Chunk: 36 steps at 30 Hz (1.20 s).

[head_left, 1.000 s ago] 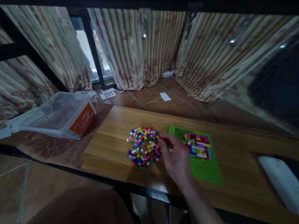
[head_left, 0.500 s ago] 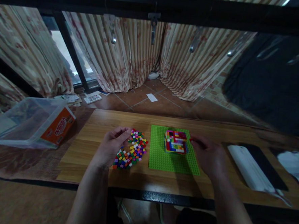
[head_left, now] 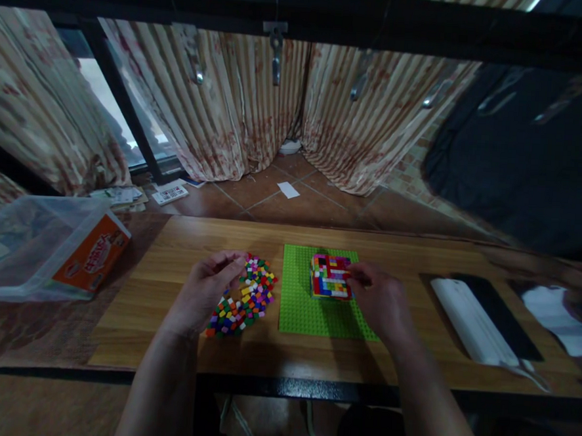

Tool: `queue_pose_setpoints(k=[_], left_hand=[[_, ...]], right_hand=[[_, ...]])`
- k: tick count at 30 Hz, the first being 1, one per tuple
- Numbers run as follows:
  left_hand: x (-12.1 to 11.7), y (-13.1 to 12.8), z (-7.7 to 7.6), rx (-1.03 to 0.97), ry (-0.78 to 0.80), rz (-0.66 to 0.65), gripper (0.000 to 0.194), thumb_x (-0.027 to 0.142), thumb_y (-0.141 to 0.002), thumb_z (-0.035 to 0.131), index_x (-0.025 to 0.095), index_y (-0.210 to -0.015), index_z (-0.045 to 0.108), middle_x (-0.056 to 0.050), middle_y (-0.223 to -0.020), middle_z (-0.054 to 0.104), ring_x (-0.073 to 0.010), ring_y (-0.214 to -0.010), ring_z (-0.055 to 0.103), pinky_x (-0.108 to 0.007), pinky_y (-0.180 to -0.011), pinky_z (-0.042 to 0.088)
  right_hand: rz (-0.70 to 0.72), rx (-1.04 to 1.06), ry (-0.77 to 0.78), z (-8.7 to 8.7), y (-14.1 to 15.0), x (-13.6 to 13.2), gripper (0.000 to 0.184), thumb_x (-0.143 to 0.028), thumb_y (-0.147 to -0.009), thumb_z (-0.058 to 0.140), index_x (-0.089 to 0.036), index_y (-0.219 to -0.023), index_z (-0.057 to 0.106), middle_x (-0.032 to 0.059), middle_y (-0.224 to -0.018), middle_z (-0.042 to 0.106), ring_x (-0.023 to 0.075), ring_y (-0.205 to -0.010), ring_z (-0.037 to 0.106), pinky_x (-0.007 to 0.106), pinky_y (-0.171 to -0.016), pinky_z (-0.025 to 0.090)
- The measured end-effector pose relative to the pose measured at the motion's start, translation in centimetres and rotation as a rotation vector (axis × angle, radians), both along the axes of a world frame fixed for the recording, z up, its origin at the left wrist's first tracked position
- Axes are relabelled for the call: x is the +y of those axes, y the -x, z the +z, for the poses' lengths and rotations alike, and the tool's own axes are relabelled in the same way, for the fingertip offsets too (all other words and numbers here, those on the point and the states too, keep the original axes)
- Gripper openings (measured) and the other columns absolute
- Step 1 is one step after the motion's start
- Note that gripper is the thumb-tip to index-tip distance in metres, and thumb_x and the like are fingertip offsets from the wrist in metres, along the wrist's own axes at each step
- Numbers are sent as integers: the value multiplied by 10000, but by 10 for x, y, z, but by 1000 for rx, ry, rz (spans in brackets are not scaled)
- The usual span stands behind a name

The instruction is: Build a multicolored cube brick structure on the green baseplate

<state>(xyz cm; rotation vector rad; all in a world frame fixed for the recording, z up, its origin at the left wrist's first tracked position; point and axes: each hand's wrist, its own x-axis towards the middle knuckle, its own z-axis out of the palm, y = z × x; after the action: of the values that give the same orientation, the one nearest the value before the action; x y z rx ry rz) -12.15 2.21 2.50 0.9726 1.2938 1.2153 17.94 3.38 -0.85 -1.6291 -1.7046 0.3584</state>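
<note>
A block build of many-coloured small toy bricks stands on a green studded baseplate. My right hand reaches in from the right, thumb and fingers pinched at the build's right edge. The fingertips mostly cover the small red brick in that pinch, and it blends with the red bricks there. My left hand hovers at the left side of a pile of loose coloured bricks. Its thumb and forefinger are pressed together, and whatever lies between them is hidden.
A clear plastic bin with an orange label stands left of the wooden table. On the table's right side lie a white case with a strap, a dark flat object and white crumpled paper.
My right hand has moved left, bringing the red brick from beside the build onto its right edge. The left hand stays pinched by the pile. The whole view has shifted slightly.
</note>
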Motion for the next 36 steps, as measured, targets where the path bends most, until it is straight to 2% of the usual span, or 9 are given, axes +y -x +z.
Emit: queue_pose_setpoints(k=[6,10,14,17,21,25,36], left_hand=[[1,1,-4,31,24,10,421,472,-665,812,156,-930,727,-31,-857,680,-134,-795,592,-214,-687,454],[1,1,-3,28,20,7,421,474,-668,812,151,-925,725,-30,-858,674,-129,-783,581,-216,-692,454],[0,2,-4,30,7,-16,404,472,-693,795,155,-935,728,-25,-836,669,-127,-779,580,-215,-691,452],[0,2,-3,32,12,-7,405,470,-689,797,157,-937,729,-27,-856,678,-127,-787,586,-213,-695,453],[0,2,-1,26,9,23,415,468,-667,810,148,-918,732,-23,-833,678,-113,-736,570,-207,-661,444],[-1,3,1,-1,9,33,415,456,-651,819,142,-908,734,-25,-816,681,-108,-703,563,-204,-635,436],[-1,1,9,18,12,67,394,425,-630,792,125,-873,714,-5,-715,631,-104,-637,515,-208,-586,393]], right_hand=[[-67,28,50,-1,-2,1,218,-277,-743,575,-175,-887,704,83,-847,720,207,-738,680,349,-724,533],[-102,60,103,0,-7,1,234,-323,-754,597,-181,-902,709,72,-813,726,208,-727,682,336,-697,526],[-202,43,126,2,-11,3,273,-407,-788,587,-184,-874,719,85,-817,742,224,-738,688,343,-695,517],[-252,66,146,0,-11,8,361,-462,-835,538,-161,-924,717,117,-862,750,235,-769,696,340,-689,516],[-214,72,195,-11,-7,16,472,-498,-875,497,-108,-1075,675,165,-959,745,251,-838,699,361,-741,519],[-187,14,249,-20,-2,20,510,-516,-898,466,-98,-1120,657,181,-1006,733,274,-903,687,391,-802,507],[-232,-59,302,-20,18,13,548,-470,-954,321,-100,-1225,622,198,-1077,712,291,-964,673,388,-827,478]])
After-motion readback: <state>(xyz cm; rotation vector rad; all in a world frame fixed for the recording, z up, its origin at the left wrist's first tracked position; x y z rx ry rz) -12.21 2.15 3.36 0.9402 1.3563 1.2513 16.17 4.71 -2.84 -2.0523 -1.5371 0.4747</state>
